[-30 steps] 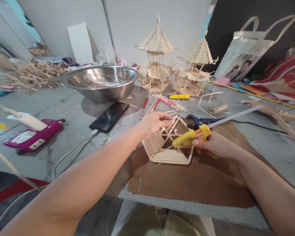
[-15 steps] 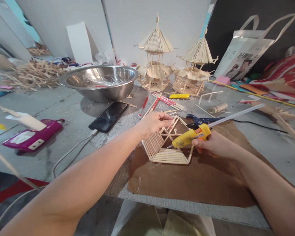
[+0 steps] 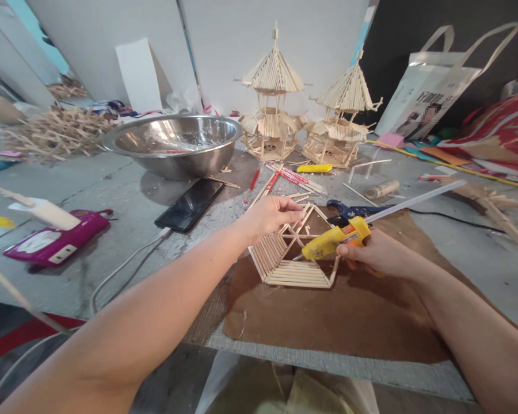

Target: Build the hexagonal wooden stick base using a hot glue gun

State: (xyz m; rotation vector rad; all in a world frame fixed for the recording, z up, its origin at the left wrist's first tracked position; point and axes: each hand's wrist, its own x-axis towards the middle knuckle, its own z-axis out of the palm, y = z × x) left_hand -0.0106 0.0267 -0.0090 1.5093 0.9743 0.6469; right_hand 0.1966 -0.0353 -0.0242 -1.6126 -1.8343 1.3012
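My right hand [image 3: 373, 253] is wrapped round a yellow glue gun [image 3: 336, 240] with a long clear glue stick [image 3: 416, 201] out of its back. The gun's nozzle points left and down, over the inner edge of a six-sided frame of thin wooden sticks [image 3: 300, 274]. Rows of sticks fill its left and near sections, while the others show open gaps. At the frame's far left side my left hand [image 3: 274, 218] is closed in a pinch. What lies between its fingertips is too small to make out. The frame rests on a brown sheet [image 3: 328, 322].
Behind stand two stick pagodas [image 3: 274, 86] [image 3: 349, 98] and a steel bowl [image 3: 176, 155]. Left are a phone [image 3: 190, 204] on a cable and a purple power strip [image 3: 60, 238]. A blue tool [image 3: 349, 210] with a black cord and loose sticks [image 3: 302, 181] lie beyond the frame.
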